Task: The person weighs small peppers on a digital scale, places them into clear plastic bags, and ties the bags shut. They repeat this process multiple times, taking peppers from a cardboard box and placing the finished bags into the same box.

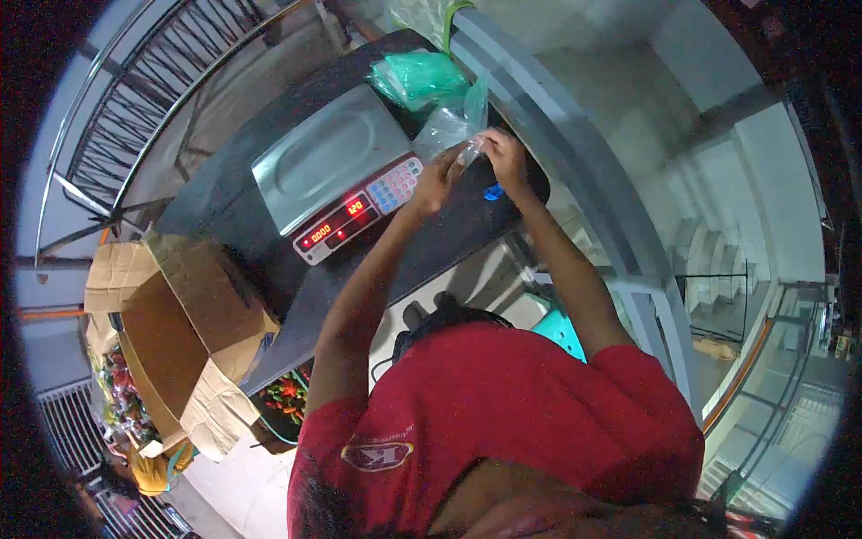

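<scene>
Both hands meet over the far right part of a black table, at a clear plastic bag (444,128). My left hand (438,182) pinches the bag's near end. The fingertips of my right hand (505,158) grip the same end. To the left of my hands lies a digital weighing scale (330,151) with a steel platform, a keypad and lit red digits. A pack of green plastic bags (424,77) rests just beyond the clear bag. Below my right hand is a small blue object (493,192), too unclear to name.
An open cardboard box (168,330) stands at the table's left end. Red and green chili peppers (286,397) sit in a container below the table edge. A grey railing (572,114) curves along the right. A turquoise plastic stool or crate (562,333) is beside my body.
</scene>
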`<state>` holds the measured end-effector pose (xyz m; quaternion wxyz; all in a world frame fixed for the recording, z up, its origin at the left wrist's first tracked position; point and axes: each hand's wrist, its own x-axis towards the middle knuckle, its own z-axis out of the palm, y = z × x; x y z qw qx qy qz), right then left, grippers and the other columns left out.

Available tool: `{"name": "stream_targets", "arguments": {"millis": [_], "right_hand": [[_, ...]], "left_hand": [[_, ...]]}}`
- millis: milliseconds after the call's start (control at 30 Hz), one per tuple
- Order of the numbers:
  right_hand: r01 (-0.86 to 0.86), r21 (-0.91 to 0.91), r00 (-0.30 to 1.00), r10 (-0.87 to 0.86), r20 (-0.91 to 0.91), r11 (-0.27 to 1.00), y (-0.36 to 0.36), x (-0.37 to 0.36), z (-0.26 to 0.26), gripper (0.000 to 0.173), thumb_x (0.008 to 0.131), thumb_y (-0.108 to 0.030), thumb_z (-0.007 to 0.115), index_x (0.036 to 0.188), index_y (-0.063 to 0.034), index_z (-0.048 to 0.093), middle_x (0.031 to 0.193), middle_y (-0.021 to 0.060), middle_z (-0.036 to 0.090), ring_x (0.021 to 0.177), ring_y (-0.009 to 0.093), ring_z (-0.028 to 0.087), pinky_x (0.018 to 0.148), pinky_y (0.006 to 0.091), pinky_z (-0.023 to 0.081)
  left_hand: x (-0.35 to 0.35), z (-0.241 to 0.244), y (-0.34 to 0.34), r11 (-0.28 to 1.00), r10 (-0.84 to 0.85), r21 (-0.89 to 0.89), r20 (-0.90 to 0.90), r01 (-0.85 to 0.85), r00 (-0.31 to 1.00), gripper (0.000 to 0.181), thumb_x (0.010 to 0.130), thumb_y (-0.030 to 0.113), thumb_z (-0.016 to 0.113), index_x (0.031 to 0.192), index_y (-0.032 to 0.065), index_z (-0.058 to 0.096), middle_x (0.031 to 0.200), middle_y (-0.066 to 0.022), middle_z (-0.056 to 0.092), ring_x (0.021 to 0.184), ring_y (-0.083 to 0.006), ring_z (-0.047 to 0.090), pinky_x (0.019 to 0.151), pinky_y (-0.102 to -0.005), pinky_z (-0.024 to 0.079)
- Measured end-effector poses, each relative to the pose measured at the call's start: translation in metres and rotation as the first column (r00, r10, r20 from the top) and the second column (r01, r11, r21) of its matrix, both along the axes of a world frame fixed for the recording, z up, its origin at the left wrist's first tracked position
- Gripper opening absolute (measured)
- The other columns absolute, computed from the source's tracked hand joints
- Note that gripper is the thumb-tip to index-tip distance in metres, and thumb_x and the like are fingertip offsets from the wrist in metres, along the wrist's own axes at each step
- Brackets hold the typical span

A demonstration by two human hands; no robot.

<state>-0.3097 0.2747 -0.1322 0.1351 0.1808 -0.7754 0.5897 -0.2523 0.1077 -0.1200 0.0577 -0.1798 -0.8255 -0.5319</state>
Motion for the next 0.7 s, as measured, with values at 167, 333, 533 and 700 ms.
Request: {"name": "stream_targets", "arguments": {"millis": [167, 333, 533, 700], "right_hand": [[-0.052, -0.03, 0.993, 0.055, 0.104, 0.998, 0.006, 0.001, 0.059, 0.017, 0.083, -0.016, 0.061, 0.078, -0.0005, 0.056, 0.073, 0.0048, 0.059, 0.069, 0.01, 0.055, 0.064, 0.0254, 0.043], [-0.144, -0.036, 0.986, 0.146, 0.078, 0.989, 0.034, -0.025, 0.067, 0.019, 0.082, -0.015, 0.064, 0.074, -0.0009, 0.054, 0.063, -0.0001, 0.048, 0.059, 0.006, 0.043, 0.055, 0.0226, 0.037], [-0.221, -0.134, 0.969, 0.233, 0.08, 0.966, 0.022, -0.028, 0.062, 0.016, 0.083, -0.015, 0.062, 0.078, -0.0008, 0.057, 0.072, 0.0023, 0.056, 0.068, 0.008, 0.051, 0.062, 0.0236, 0.042], [-0.036, -0.481, 0.969, 0.148, 0.198, 0.876, 0.063, -0.019, 0.096, 0.022, 0.089, -0.022, 0.052, 0.088, -0.0002, 0.056, 0.09, 0.0127, 0.064, 0.082, 0.021, 0.062, 0.076, 0.0335, 0.048]], "left_hand": [[-0.028, -0.097, -0.005, 0.93, 0.002, -0.366, 0.025, 0.007, 1.0, 0.05, 0.092, 0.042, 0.04, 0.128, 0.0073, 0.044, 0.127, -0.0206, 0.047, 0.115, -0.0355, 0.047, 0.096, -0.041, 0.035], [-0.031, -0.03, 0.017, 0.981, -0.036, 0.187, 0.461, -0.057, 0.887, 0.06, 0.09, 0.047, 0.042, 0.131, 0.0031, 0.038, 0.129, -0.0198, 0.042, 0.11, -0.0355, 0.049, 0.091, -0.043, 0.039], [-0.048, 0.009, 0.031, 0.681, -0.233, 0.724, 0.353, -0.107, 0.906, 0.027, 0.087, 0.024, 0.057, 0.105, 0.0056, 0.052, 0.084, -0.0057, 0.054, 0.069, -0.014, 0.055, 0.06, -0.0287, 0.046], [-0.088, -0.055, 0.033, 0.688, 0.144, 0.59, 0.46, -0.423, 0.876, 0.008, 0.08, 0.007, 0.058, 0.086, 0.0024, 0.056, 0.066, -0.004, 0.055, 0.056, -0.0109, 0.055, 0.048, -0.026, 0.043]]}}
